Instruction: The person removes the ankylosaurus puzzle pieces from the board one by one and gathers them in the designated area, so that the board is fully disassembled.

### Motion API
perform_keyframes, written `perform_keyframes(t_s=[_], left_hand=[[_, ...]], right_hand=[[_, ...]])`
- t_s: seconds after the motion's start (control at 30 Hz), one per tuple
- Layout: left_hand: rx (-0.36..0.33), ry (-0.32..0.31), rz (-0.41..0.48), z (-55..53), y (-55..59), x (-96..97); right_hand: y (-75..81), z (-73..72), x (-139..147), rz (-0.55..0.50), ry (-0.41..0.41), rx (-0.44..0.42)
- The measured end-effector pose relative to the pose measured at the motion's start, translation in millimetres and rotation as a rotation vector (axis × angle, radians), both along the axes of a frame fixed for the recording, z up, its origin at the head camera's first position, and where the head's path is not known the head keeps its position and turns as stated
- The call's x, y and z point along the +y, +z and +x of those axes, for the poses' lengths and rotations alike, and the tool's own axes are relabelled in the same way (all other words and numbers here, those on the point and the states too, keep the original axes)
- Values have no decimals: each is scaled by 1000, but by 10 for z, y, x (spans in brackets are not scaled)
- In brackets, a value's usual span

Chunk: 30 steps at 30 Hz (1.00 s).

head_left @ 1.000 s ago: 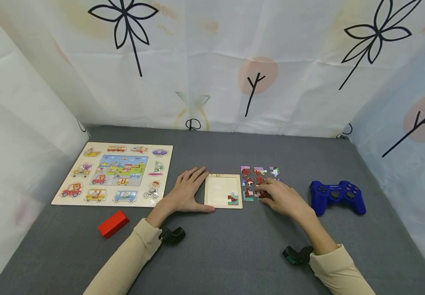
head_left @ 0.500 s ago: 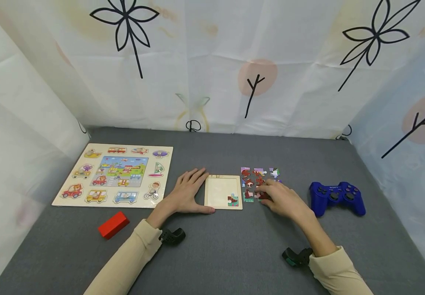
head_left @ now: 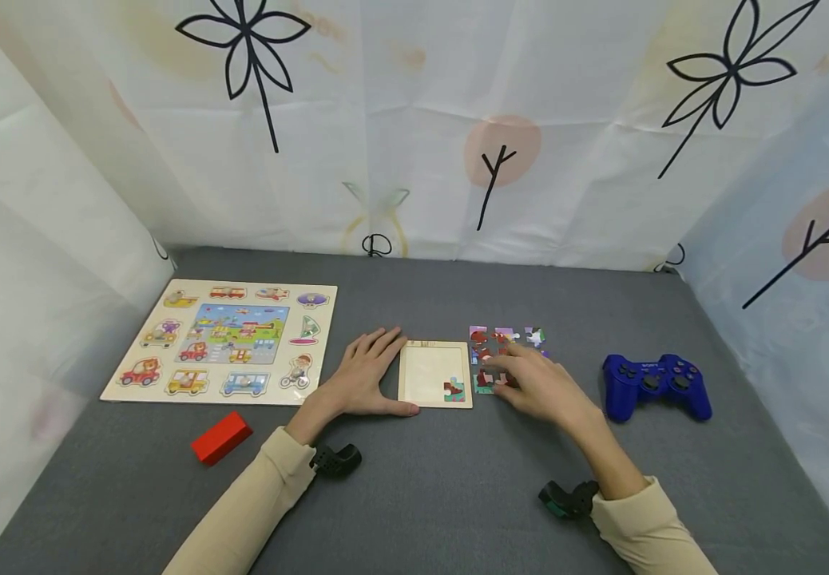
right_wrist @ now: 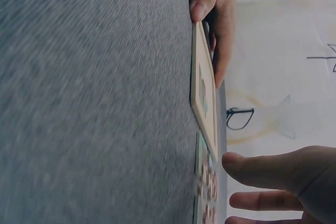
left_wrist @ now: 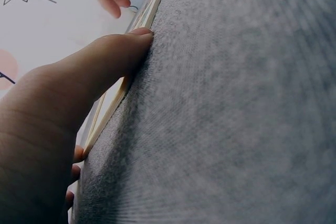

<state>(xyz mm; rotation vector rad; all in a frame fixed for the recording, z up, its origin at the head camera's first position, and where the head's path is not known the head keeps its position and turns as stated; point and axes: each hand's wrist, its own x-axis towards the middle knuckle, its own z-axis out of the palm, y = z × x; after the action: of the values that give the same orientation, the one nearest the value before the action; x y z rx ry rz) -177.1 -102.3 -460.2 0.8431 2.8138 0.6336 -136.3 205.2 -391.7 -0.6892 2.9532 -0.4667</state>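
Note:
My left hand (head_left: 367, 379) rests beside a small wooden puzzle tray (head_left: 425, 375), with the fingers straight along its left side and the thumb touching the near left corner. One puzzle piece (head_left: 454, 389) lies in the tray's near right corner. Over the loose puzzle pieces (head_left: 479, 337) to the right of the tray hovers my right hand (head_left: 540, 387), covering some of them. In the right wrist view its thumb (right_wrist: 252, 167) and fingers stand apart, and no piece shows between them. The left wrist view has the left thumb (left_wrist: 115, 53) against the tray's edge.
A large wooden vehicle puzzle board (head_left: 317, 343) lies at the left, behind a red block (head_left: 221, 438). On the right sits a blue game controller (head_left: 657, 386). Patterned white cloth (head_left: 414, 144) encloses the grey table (head_left: 443, 495) at the back and sides.
My right hand has shifted slightly left and up over the loose pieces, and its fingers have lifted a little. The left hand and the tray have stayed in place.

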Motion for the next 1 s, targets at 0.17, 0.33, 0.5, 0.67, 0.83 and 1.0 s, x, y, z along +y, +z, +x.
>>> perform_keyframes(t_s=[0.17,0.33,0.5,0.67,0.83,1.0], left_hand=[[2,-1,-6,1,-11,-3],[4,0,-12,0,-25,-4],[-4,4,-13,0,-28,0],[-1,5,-15,-4,-29,3],[-1,2,-16,-6,-27,2],[2,1,-12,-8,-16,-2]], right_hand=[[-4,-6,-104,-13,42,38],[-12,-9,-204,1,58,50],[-29,-4,-295,13,61,11],[-72,4,-396,27,109,-8],[-123,15,-479,33,155,-25],[-143,20,-513,44,157,-11]])
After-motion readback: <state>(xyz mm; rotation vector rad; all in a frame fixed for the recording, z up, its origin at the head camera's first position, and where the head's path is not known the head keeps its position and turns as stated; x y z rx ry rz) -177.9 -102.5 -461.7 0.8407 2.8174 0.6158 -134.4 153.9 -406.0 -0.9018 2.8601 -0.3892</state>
